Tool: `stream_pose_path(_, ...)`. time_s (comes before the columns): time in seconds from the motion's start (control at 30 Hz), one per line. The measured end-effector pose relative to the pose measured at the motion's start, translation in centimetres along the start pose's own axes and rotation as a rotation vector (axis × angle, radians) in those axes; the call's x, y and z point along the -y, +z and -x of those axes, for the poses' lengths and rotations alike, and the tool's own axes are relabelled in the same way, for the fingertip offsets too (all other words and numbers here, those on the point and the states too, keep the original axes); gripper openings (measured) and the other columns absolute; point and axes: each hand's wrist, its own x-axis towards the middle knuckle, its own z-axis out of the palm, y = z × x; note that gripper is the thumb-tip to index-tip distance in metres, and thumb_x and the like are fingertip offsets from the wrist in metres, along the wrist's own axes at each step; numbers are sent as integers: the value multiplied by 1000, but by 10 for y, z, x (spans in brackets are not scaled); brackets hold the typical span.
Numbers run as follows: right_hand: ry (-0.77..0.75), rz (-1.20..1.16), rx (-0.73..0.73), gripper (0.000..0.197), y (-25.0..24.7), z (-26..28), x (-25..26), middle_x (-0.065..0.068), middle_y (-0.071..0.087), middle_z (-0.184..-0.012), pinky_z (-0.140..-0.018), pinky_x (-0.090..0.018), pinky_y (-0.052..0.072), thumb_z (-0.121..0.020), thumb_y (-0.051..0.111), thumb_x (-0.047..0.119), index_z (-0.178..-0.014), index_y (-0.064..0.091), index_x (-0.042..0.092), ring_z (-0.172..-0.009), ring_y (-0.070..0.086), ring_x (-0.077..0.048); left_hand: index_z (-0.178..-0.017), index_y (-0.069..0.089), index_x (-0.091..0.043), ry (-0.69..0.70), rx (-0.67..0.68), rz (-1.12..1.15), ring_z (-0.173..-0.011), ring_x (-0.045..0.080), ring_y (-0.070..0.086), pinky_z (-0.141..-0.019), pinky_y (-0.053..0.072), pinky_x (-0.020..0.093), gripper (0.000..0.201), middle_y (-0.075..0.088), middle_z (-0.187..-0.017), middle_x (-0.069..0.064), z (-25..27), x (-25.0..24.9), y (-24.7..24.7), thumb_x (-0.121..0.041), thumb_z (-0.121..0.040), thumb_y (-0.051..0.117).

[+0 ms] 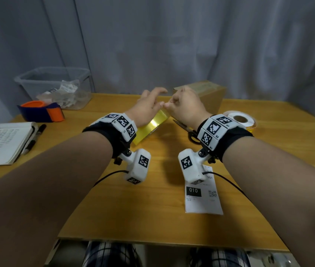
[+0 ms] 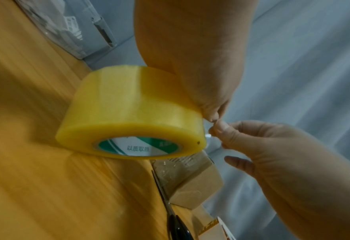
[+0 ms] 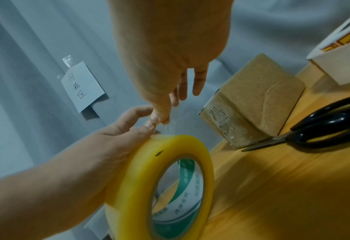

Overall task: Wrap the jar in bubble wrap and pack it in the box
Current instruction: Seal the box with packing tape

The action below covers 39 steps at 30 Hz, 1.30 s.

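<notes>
My left hand [image 1: 160, 98] holds a yellow roll of clear packing tape [image 1: 150, 126] tilted above the table, thumb on its outer rim [image 3: 145, 129]. My right hand [image 1: 167, 105] pinches the loose end of the tape at the roll's edge [image 2: 215, 129], fingertips almost touching the left thumb. In the right wrist view a short clear strip shows under the pinch [image 3: 159, 120]. The brown cardboard box [image 1: 208, 93] stands shut behind my right hand, with clear tape across its end [image 3: 227, 123]. No jar or bubble wrap shows outside the box.
Black scissors [image 1: 188, 132] lie beside the box. A label roll [image 1: 239, 120] sits at the right, a printed shipping slip [image 1: 202, 191] near the front. At the left are a clear bin [image 1: 54, 87], an orange-and-blue tape dispenser [image 1: 41, 110], a notepad [image 1: 4, 143] and a pen [image 1: 35, 139].
</notes>
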Motion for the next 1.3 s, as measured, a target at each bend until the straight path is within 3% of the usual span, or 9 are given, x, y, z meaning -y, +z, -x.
stream_pose_path(0.17, 9, 26, 43, 29, 0, 0, -5, 0, 57, -75, -79, -36, 52, -85, 65, 43, -70, 63, 18, -79, 55, -18, -101, 53, -13, 35, 30, -69, -91, 18, 46, -84, 39, 28, 12, 45, -103, 6, 0, 0, -4, -21, -97, 46)
stream_pose_path(0.3, 36, 13, 120, 30, -5, 4, -12, 7, 53, -59, -60, -26, 41, -87, 64, 42, -68, 63, 18, -57, 51, -9, -96, 44, -13, 44, 80, -165, -73, 18, 44, -59, 35, 28, 14, 50, -84, 3, -3, -3, -2, -27, -97, 47)
stream_pose_path(0.47, 125, 29, 175, 39, -12, 10, -29, -2, 60, -64, -64, -30, 43, -95, 52, 38, -68, 64, 11, -67, 58, -20, -102, 34, -13, -63, 96, -260, -56, 7, 38, -48, 25, 23, 38, 40, -66, -5, -6, -11, -7, -40, -90, 57)
stream_pose_path(0.6, 180, 17, 116, 34, -19, 14, -43, -7, 67, -81, -66, -29, 44, -97, 49, 33, -86, 69, 8, -76, 60, -21, -105, 34, -8, -99, 91, -330, -61, 16, 46, -52, 31, 26, 35, 47, -72, 1, -4, -3, -7, -34, -93, 55)
stream_pose_path(0.7, 215, 28, 71, 25, -20, 12, -53, -3, 65, -89, -70, -28, 43, -96, 50, 31, -91, 68, 14, -87, 61, -21, -119, 33, -1, -164, 152, -408, -87, 33, 58, -68, 41, 35, 46, 60, -95, 16, -1, 15, -4, -31, -92, 56)
stream_pose_path(0.8, 224, 75, 19, 20, -18, 3, -60, -5, 55, -110, -87, -33, 44, -93, 55, 31, -103, 64, 17, -109, 52, -25, -119, 33, -3, -226, 226, -479, -96, 34, 58, -75, 47, 40, 51, 60, -109, 19, -3, 29, 1, -33, -89, 62)
stream_pose_path(1.1, 159, 348, 315, 70, -28, -39, -78, -7, 8, -160, -119, -45, 3, -92, 53, 40, -151, 19, 23, -147, 6, -26, -114, 49, -6, -256, 477, -760, -97, 28, 57, -77, 46, 36, 53, 58, -101, 8, -31, 17, 5, -51, -87, 55)
stream_pose_path(1.2, 180, 363, 396, 59, -32, -53, -91, -4, 2, -161, -116, -48, -3, -99, 34, 42, -152, 14, 25, -148, -1, -23, -118, 52, -3, -203, 243, -575, -107, 31, 56, -81, 41, 35, 49, 60, -116, 14, -54, -4, 5, -45, -96, 41)
stream_pose_path(1.3, 161, 345, 447, 55, -28, -59, -104, -6, 10, -160, -119, -49, 7, -101, 23, 44, -151, 18, 20, -147, 7, -23, -134, 41, 3, -260, 153, 68, -129, 31, 44, -95, 36, 29, 51, 47, -139, 19, -73, -33, 22, -36, -101, 32)
